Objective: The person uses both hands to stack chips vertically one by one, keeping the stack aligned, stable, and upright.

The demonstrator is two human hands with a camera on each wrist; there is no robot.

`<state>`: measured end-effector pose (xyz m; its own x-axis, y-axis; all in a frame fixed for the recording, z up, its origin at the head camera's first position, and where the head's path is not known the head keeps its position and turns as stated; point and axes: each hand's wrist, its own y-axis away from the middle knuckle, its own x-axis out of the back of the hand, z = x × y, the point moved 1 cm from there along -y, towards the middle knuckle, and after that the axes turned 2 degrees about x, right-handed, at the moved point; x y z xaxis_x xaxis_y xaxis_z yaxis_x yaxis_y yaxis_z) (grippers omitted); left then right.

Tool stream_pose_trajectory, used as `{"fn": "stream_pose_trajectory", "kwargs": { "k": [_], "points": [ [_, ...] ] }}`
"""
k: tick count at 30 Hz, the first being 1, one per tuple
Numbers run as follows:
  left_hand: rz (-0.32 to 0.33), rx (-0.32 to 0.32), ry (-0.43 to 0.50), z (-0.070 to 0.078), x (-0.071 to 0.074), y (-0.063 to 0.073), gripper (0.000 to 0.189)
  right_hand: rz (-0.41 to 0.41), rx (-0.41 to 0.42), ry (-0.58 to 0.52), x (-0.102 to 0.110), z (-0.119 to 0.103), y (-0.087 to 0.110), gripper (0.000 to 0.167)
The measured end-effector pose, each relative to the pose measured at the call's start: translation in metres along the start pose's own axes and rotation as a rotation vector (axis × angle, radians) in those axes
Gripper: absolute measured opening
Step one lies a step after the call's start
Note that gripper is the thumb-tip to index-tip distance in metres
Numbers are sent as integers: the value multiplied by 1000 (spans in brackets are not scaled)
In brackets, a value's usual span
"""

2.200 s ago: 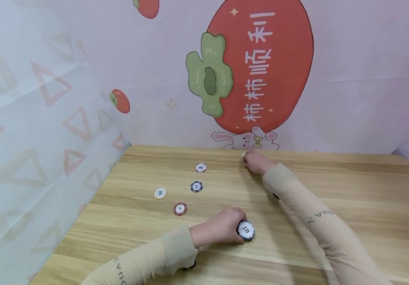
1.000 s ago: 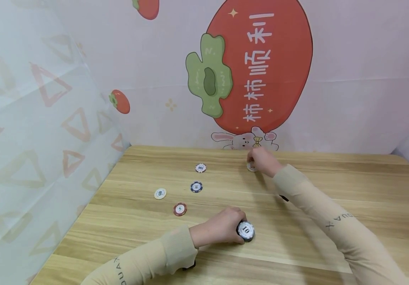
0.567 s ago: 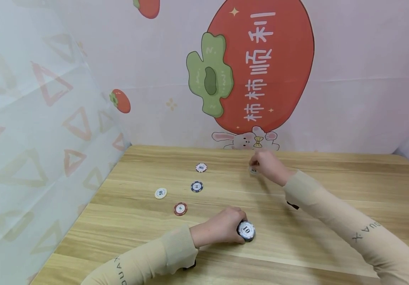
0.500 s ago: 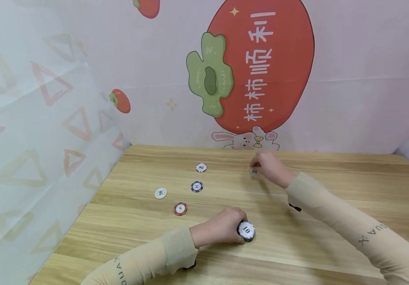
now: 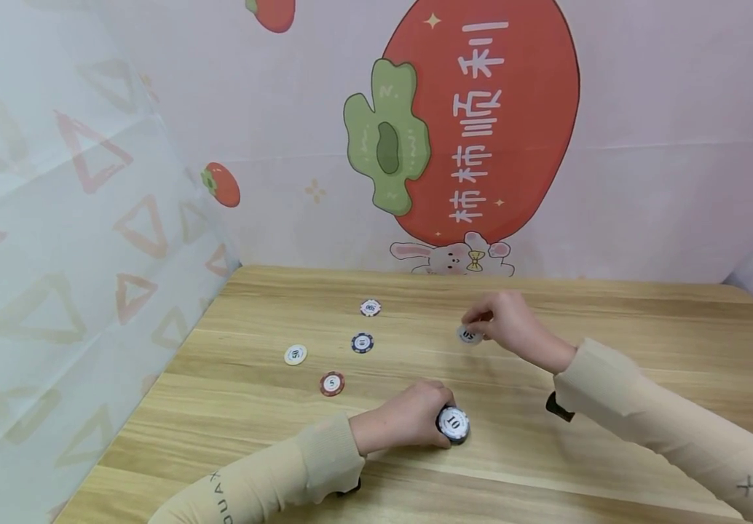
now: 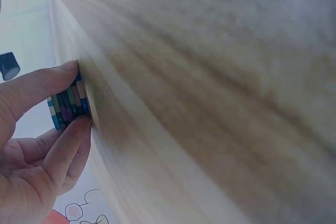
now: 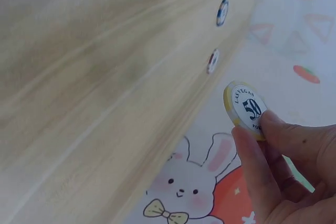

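Observation:
My left hand (image 5: 409,416) grips a stack of poker chips (image 5: 453,423) near the front middle of the table; a chip marked 10 is on top. The left wrist view shows the edges of several coloured chips in the stack (image 6: 69,103) between thumb and fingers. My right hand (image 5: 514,327) pinches one pale poker chip (image 5: 469,335) by its edge, behind the stack. Close up in the right wrist view, that chip (image 7: 247,107) has a yellowish rim, the number 50 and "Las Vegas". It is held above the table, apart from the stack.
Left of the hands, several single chips lie flat on the wooden table (image 5: 645,349): a 500 chip (image 5: 371,308), a blue 10 chip (image 5: 362,343), a white 50 chip (image 5: 296,354) and a red 5 chip (image 5: 332,383). A printed wall cloth (image 5: 665,145) rises behind the table.
My right hand has picked the pale chip up from near the table's back edge and brought it forward, towards the stack. My left hand and the stack have stayed in place.

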<state>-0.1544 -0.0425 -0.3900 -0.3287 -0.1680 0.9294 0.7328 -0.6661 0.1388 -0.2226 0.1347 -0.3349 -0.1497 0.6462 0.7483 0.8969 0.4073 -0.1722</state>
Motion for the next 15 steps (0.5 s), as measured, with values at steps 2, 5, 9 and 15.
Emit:
{"fn": "stream_pose_trajectory", "kwargs": {
  "k": [2, 5, 9, 15],
  "points": [
    [6, -8, -17, 0, -1, 0, 35, -14, -28, -29, 0, -3, 5, 11],
    [4, -10, -2, -1, -1, -1, 35, -27, -52, -69, -1, -6, 11, 12],
    [-7, 0, 3, 0, -1, -1, 35, -25, -50, -122, -4, -8, 20, 14],
    [-4, 4, -20, 0, -1, -1, 35, -56, -41, -224, -7, -11, 31, 14]
  ]
}}
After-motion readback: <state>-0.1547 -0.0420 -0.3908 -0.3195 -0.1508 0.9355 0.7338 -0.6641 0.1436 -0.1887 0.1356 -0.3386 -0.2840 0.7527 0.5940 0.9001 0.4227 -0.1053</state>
